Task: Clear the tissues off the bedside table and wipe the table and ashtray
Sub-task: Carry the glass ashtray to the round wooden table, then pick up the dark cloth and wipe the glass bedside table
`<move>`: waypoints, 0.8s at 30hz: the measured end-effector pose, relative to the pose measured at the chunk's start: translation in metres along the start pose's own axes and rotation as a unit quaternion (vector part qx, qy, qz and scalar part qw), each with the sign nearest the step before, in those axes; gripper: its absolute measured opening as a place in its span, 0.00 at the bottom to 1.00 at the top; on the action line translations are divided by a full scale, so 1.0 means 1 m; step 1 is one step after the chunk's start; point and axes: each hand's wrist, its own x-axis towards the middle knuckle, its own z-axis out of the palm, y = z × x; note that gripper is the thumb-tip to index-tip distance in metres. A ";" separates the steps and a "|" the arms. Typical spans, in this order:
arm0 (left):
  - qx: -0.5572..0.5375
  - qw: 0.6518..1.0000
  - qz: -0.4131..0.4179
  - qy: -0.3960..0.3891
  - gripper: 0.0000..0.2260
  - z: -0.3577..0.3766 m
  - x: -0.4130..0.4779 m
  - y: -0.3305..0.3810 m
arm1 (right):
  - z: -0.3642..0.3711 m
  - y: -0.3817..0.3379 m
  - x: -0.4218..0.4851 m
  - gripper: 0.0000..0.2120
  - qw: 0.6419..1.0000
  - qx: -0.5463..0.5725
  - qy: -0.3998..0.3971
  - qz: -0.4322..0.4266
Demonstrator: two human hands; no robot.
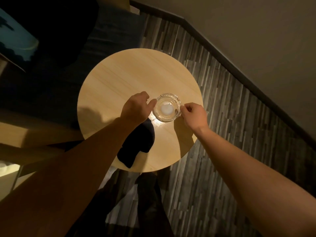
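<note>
Sitting: glass ashtray (167, 107) upright on the round wooden table (130, 74), toward the table's right edge and nearer the camera than its middle
Ashtray contents: pale whitish patch in the bowl, with a small dark speck at the bowl's right side; what they are cannot be told
Left hand (136, 106): just left of the ashtray, fingers curled loosely, thumb tip at or touching the rim; contact too fine to settle, nothing gripped
Right hand (195, 115): just right of the ashtray, fingertips pinched together at the rim's right side; whether pinching the glass or merely meeting it cannot be told
Dark cloth (136, 146): lying flat on the table below and left of the ashtray, partly under the left forearm, its near end close to the table's near edge
Table surface: bare light wood on the far side of the ashtray, bright glare beside the ashtray's lower left
Tissues: not made out on the table
Floor (222, 134): grey striped planks right of the ashtray and beyond the table
Wall (256, 31): plain, with dark skirting, far right of the ashtray
Dark furniture (51, 82): left of the table, well apart from the ashtray
</note>
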 end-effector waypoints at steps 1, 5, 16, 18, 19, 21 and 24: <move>0.021 0.999 0.031 0.012 0.10 -0.004 -0.002 -0.004 | 0.001 -0.001 -0.007 0.17 1.000 0.006 0.011 0.006; -0.004 0.999 -0.048 0.001 0.18 -0.024 -0.026 -0.025 | 0.016 -0.006 -0.047 0.13 0.999 0.036 0.000 0.032; -0.026 0.936 -0.312 -0.161 0.25 -0.039 -0.097 -0.027 | 0.089 -0.025 -0.094 0.27 0.991 0.015 -0.098 0.090; -0.002 0.940 -0.301 -0.163 0.21 -0.036 -0.104 -0.023 | 0.099 -0.028 -0.095 0.30 0.990 0.006 -0.097 0.098; 0.002 0.943 -0.295 -0.156 0.20 -0.034 -0.108 -0.022 | 0.103 -0.029 -0.096 0.31 0.990 0.000 -0.098 0.099; -0.012 0.946 -0.293 -0.141 0.18 -0.029 -0.113 -0.021 | 0.112 -0.032 -0.096 0.30 0.991 -0.021 -0.098 0.092; -0.044 0.944 -0.298 -0.133 0.18 -0.022 -0.118 -0.023 | 0.123 -0.032 -0.095 0.16 0.990 -0.047 -0.110 0.069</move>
